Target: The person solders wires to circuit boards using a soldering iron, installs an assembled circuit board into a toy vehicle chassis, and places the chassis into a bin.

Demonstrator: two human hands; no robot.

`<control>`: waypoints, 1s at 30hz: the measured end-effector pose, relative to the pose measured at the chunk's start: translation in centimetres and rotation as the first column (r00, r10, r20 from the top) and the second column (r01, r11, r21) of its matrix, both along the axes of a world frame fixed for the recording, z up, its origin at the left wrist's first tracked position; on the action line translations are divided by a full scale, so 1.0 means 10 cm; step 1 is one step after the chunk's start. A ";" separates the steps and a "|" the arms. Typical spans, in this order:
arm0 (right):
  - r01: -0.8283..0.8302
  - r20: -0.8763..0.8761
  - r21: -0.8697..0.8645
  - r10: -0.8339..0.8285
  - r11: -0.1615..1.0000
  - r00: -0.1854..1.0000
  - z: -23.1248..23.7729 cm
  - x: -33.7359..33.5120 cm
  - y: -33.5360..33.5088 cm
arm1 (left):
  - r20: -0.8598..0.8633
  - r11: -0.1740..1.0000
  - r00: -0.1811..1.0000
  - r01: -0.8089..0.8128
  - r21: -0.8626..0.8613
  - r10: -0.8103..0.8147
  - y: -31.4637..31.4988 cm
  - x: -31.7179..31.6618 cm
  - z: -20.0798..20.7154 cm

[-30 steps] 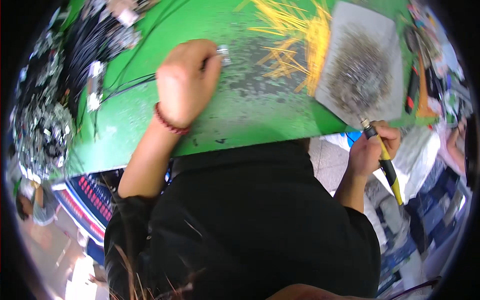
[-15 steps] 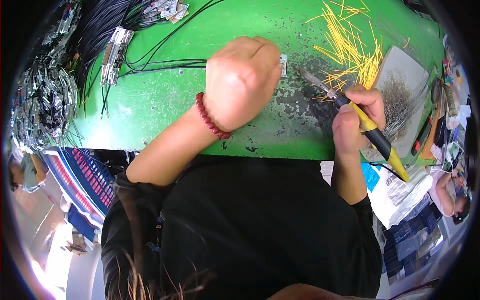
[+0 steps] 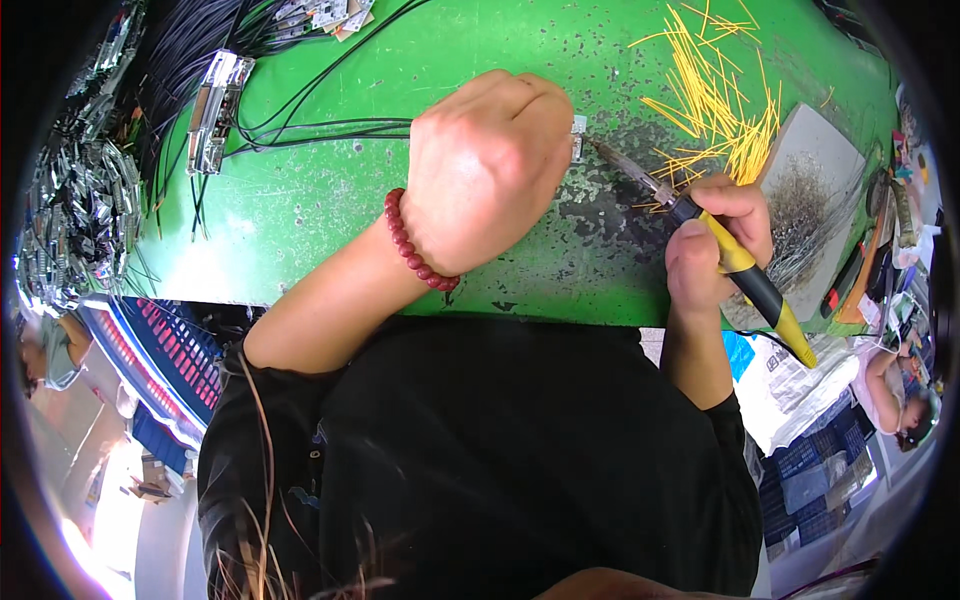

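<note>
My left hand [image 3: 490, 170], a red bead bracelet on its wrist, is curled closed over a small white circuit board [image 3: 578, 138]. Only the board's right edge shows; my fingertips are hidden under the hand. Two black wires [image 3: 330, 130] run into the hand from the left. In my right hand [image 3: 712, 240] is a soldering iron [image 3: 750, 270] with a yellow and black handle, gripped like a pen. Its dark tip points left and lies very near the board's edge; whether they touch I cannot tell.
A metal-cased part [image 3: 215, 115] lies across black wires on the green table [image 3: 400, 80]. Metal parts [image 3: 80, 210] and a black wire bundle [image 3: 190, 60] fill the left. Yellow wires [image 3: 715, 100] lie behind the iron, beside a sooty grey slab [image 3: 805, 175]. Two other people appear at the edges.
My left hand and the board have shifted slightly right, and the iron's tip slightly left, so the gap between them has narrowed. The whole view has shifted a little too.
</note>
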State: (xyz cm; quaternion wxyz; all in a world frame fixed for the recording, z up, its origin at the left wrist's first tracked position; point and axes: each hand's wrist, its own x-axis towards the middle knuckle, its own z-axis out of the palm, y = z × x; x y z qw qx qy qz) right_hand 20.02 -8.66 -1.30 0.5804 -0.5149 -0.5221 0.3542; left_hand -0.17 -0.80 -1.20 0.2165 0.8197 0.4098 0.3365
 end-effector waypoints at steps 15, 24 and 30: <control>-0.009 -0.017 0.014 0.010 1.000 1.000 0.02 0.00 -0.01 | -0.058 0.996 0.998 0.030 -0.081 -0.035 0.01 -0.02 0.09; -0.015 0.031 0.022 0.015 1.000 0.999 0.00 0.00 -0.02 | -0.057 0.997 0.998 0.032 -0.075 -0.036 0.00 -0.02 0.08; 0.037 -0.016 0.048 -0.037 0.998 0.999 0.00 0.04 -0.03 | -0.070 0.998 0.997 0.029 -0.064 -0.034 0.01 -0.01 0.10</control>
